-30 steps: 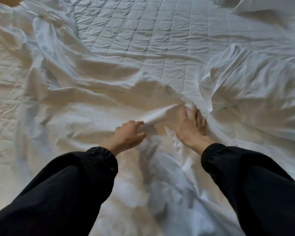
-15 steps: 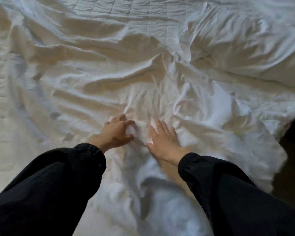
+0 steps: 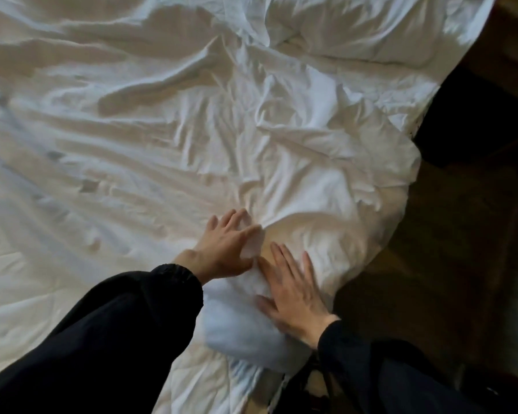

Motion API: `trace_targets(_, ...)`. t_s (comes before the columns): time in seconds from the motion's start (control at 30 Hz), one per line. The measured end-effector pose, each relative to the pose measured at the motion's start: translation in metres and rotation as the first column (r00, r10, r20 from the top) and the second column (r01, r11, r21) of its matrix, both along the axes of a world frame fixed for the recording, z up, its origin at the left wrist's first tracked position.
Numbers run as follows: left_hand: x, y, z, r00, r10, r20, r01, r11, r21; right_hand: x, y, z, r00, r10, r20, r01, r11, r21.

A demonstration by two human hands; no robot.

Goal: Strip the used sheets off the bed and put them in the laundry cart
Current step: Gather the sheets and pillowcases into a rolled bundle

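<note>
Head view: two black sleeves [image 3: 108, 339] come in from the bottom and both hands are down on the white sheet [image 3: 162, 138].

- A gathered wad of the sheet sits closest to the body, under and between the hands and at the bed's edge.
- The right hand [image 3: 293, 291] lies flat on top of the wad, fingers straight and slightly spread, gripping nothing.
- The left hand [image 3: 225, 249] is just beside it and a little further forward. Its fingers are splayed and mostly straight, tips pressed into a crease. Some cloth bulges between thumb and first finger, but I see no closed grip, and the hand is blurred.
- The bare quilted mattress pad [image 3: 27, 294] shows left of the left hand.
- The dark floor [image 3: 431, 264] is right of the right hand.
- Beyond the fingertips the sheet fans out rumpled, up and to the left. The bunched ridge runs from the wad away and to the right, along the bed's edge.

My guess is the gathering step is partly done, since most of the sheet is loose ahead of the hands. Next they would likely curl closed and rake it in toward the body. No laundry cart is in view.
</note>
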State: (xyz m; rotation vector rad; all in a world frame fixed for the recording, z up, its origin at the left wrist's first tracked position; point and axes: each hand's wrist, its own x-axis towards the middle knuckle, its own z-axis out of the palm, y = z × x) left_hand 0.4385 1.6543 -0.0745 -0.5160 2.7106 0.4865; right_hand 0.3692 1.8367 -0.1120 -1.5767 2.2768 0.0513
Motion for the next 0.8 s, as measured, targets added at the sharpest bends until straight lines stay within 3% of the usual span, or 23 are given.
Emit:
trace_targets(0.17,0.004,0.036,-0.002,0.997,-0.071,0.020,0.071,0.997,-0.042,0.029,0.051,0.005,0.994,-0.014,0.112,0.015,1.000,-0.014)
trace_targets(0.3,0.013,0.055,-0.002,0.994,-0.100,-0.034,0.098,0.993,-0.060,0.048,0.079,-0.001,0.996,-0.070,0.060,0.074,0.994,-0.077)
trace_targets(0.6,0.028,0.105,0.007,0.961,-0.263,0.082,0.265,0.964,-0.020,0.075,0.108,-0.004,0.984,-0.177,0.019,0.178,0.973,-0.149)
trace_targets(0.8,0.037,0.121,0.012,0.940,-0.314,0.136,0.325,0.943,-0.069,0.038,0.082,0.012,0.944,-0.320,-0.075,0.260,0.867,-0.425)
